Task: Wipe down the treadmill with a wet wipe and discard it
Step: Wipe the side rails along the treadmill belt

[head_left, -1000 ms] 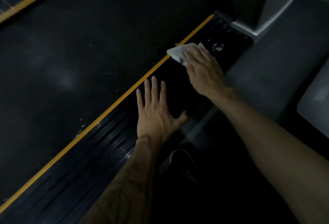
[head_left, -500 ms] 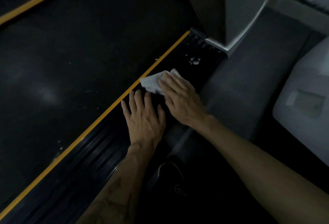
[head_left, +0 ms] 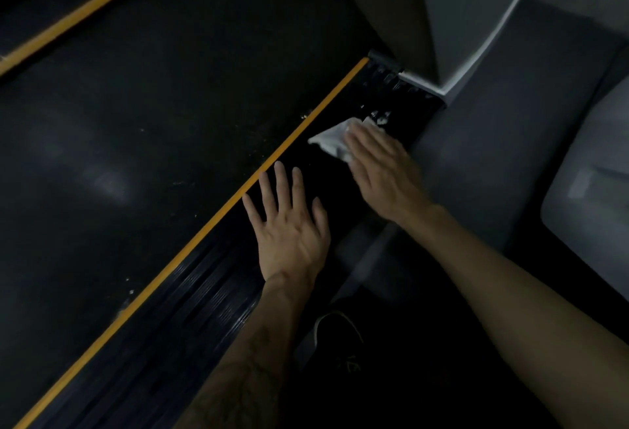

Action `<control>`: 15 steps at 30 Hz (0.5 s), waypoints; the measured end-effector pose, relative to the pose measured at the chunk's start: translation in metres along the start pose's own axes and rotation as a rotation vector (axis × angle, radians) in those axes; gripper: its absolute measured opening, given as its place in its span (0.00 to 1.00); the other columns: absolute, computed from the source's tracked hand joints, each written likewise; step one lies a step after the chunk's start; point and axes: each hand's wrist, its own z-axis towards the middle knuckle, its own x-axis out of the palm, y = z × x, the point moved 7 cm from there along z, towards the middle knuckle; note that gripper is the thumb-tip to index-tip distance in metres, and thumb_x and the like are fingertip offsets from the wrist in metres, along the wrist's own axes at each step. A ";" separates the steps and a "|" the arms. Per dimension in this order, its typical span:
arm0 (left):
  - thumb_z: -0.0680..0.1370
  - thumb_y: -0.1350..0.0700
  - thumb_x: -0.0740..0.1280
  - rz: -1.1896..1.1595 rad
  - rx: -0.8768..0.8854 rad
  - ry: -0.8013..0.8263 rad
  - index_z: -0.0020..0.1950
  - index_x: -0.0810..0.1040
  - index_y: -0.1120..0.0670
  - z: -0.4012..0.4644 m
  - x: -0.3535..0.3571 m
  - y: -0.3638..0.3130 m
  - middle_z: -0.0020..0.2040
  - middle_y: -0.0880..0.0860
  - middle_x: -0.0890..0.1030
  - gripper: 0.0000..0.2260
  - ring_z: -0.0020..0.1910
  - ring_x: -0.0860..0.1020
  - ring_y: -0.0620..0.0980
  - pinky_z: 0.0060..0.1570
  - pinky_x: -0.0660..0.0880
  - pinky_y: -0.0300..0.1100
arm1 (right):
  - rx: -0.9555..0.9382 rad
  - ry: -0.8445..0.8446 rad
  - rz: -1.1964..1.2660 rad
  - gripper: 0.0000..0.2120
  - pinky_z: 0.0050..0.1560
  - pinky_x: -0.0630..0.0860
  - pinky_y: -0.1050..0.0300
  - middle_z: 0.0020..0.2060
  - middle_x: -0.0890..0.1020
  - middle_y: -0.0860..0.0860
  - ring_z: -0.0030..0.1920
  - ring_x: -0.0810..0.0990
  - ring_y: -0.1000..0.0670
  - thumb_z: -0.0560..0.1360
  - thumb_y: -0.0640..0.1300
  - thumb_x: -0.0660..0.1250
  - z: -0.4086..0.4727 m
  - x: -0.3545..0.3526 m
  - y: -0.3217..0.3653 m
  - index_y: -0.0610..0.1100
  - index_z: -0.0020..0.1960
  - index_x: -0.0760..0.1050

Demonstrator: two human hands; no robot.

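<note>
The treadmill's black belt (head_left: pixel 153 142) fills the left of the head view, edged by a yellow stripe (head_left: pixel 218 221) and a ribbed black side rail (head_left: pixel 211 295). My right hand (head_left: pixel 384 173) presses a white wet wipe (head_left: pixel 332 141) flat onto the far end of that rail, fingers straight over it. My left hand (head_left: pixel 289 227) rests flat on the rail nearer to me, fingers spread, holding nothing. White smears (head_left: pixel 379 117) lie on the rail just beyond the wipe.
The treadmill's grey upright (head_left: pixel 439 20) rises at the rail's far end. Grey floor (head_left: pixel 503 142) runs along the right side, with a pale grey base (head_left: pixel 592 204) at the right edge. My dark shoe (head_left: pixel 340 336) stands beside the rail below my left wrist.
My right hand has slid the wipe back along the rail, away from my left hand and toward the upright. My left hand has stayed flat on the rail, fingers spreading slightly.
</note>
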 end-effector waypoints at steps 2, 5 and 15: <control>0.84 0.41 0.38 -0.007 -0.012 0.002 0.85 0.47 0.51 0.001 0.001 0.000 0.85 0.53 0.41 0.31 0.83 0.36 0.54 0.80 0.38 0.62 | 0.129 -0.008 -0.015 0.26 0.77 0.64 0.41 0.79 0.67 0.43 0.80 0.61 0.43 0.87 0.50 0.50 0.006 -0.001 -0.003 0.37 0.79 0.65; 0.83 0.41 0.38 -0.008 -0.013 -0.007 0.85 0.48 0.51 0.003 0.002 0.000 0.85 0.53 0.42 0.31 0.83 0.37 0.54 0.80 0.39 0.62 | 0.138 -0.076 0.057 0.25 0.78 0.62 0.42 0.78 0.68 0.41 0.80 0.62 0.42 0.87 0.48 0.52 -0.018 0.003 0.029 0.35 0.78 0.66; 0.83 0.41 0.38 -0.007 -0.018 0.004 0.85 0.48 0.52 0.005 0.001 -0.003 0.85 0.54 0.42 0.31 0.83 0.38 0.55 0.80 0.40 0.62 | 0.203 -0.095 0.015 0.25 0.78 0.62 0.42 0.78 0.67 0.40 0.80 0.62 0.41 0.87 0.49 0.53 -0.010 -0.001 0.022 0.35 0.78 0.66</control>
